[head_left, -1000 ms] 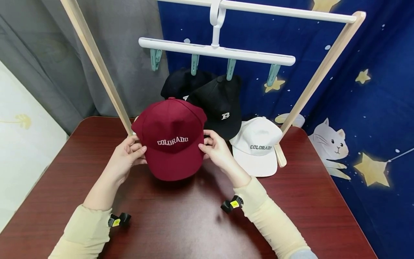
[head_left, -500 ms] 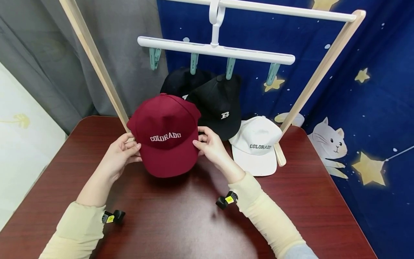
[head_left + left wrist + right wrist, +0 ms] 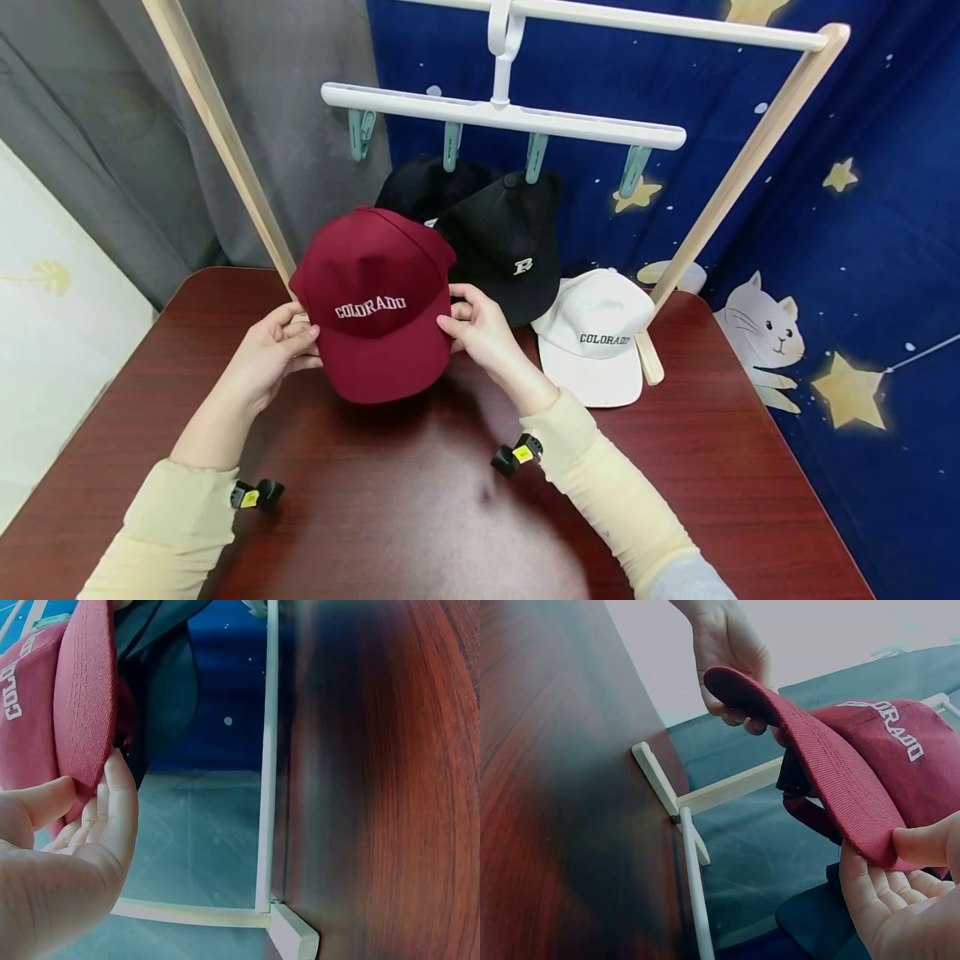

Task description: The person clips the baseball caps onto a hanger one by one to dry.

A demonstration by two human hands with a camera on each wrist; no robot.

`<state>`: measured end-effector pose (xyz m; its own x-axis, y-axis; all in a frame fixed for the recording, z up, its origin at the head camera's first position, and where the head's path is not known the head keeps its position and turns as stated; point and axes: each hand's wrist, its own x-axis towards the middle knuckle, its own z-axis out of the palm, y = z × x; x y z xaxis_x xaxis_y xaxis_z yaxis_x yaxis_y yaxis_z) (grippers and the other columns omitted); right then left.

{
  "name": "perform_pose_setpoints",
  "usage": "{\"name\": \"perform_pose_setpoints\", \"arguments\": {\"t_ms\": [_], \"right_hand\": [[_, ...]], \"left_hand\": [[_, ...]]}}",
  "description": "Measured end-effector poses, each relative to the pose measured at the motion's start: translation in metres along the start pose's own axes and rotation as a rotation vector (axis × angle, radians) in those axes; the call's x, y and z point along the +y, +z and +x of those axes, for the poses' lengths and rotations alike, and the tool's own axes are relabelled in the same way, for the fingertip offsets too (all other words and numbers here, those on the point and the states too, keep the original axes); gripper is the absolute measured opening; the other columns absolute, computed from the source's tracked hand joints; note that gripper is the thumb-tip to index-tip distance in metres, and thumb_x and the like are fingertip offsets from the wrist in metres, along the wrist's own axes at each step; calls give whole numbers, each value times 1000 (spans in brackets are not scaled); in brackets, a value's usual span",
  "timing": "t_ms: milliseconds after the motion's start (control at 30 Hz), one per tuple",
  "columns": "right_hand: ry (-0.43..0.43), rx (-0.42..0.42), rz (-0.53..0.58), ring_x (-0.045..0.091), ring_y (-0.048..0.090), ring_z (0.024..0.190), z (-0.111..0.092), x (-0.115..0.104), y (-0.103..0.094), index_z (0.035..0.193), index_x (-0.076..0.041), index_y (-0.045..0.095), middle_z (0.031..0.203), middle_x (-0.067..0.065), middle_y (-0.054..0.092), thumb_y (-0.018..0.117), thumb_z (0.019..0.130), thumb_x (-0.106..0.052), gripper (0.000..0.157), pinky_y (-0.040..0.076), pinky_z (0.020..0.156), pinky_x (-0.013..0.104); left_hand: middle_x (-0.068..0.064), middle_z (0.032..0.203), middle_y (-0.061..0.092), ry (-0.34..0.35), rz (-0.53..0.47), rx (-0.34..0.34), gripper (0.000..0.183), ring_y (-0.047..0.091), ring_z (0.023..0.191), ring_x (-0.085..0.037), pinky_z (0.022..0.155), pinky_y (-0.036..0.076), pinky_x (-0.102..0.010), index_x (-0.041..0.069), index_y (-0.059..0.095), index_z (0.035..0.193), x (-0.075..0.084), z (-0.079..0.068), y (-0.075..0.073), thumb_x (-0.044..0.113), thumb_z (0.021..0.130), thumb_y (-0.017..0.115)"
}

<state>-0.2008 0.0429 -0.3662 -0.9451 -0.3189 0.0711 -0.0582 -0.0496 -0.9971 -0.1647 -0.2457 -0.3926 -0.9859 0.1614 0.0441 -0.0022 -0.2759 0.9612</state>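
Both hands hold a dark red baseball cap (image 3: 371,292) with white COLORADO lettering, its crown up and brim toward me. My left hand (image 3: 272,352) pinches the brim's left side, thumb on top and fingers beneath, as the left wrist view also shows. On the other side, my right hand (image 3: 480,333) grips the brim's right edge the same way; in the right wrist view its thumb presses the red brim (image 3: 847,795). The cap is lifted above the table, a shadow beneath it. Behind it are a black cap (image 3: 502,246) with a white letter and a darker cap (image 3: 423,187).
A white COLORADO cap (image 3: 596,333) sits on the reddish-brown table (image 3: 420,500) at the rack's right foot. Above hangs a white hanger (image 3: 502,117) with several teal clips (image 3: 536,158). The wooden rack posts (image 3: 225,142) rise on both sides, before a blue star curtain (image 3: 862,250).
Both hands have carried the red cap left and slightly upward, away from the white cap. Their grip on its brim stays the same.
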Motion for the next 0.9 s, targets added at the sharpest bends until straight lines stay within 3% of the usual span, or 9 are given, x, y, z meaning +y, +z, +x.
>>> {"name": "perform_pose_setpoints", "arguments": {"t_ms": [900], "right_hand": [[21, 8, -11, 16, 59, 58, 18, -23, 9, 125, 0, 52, 78, 10, 61, 58, 91, 8, 36, 54, 54, 30]], "left_hand": [[0, 79, 68, -42, 56, 54, 27, 64, 65, -12, 62, 56, -26, 14, 49, 118, 12, 15, -6, -1, 96, 54]]}}
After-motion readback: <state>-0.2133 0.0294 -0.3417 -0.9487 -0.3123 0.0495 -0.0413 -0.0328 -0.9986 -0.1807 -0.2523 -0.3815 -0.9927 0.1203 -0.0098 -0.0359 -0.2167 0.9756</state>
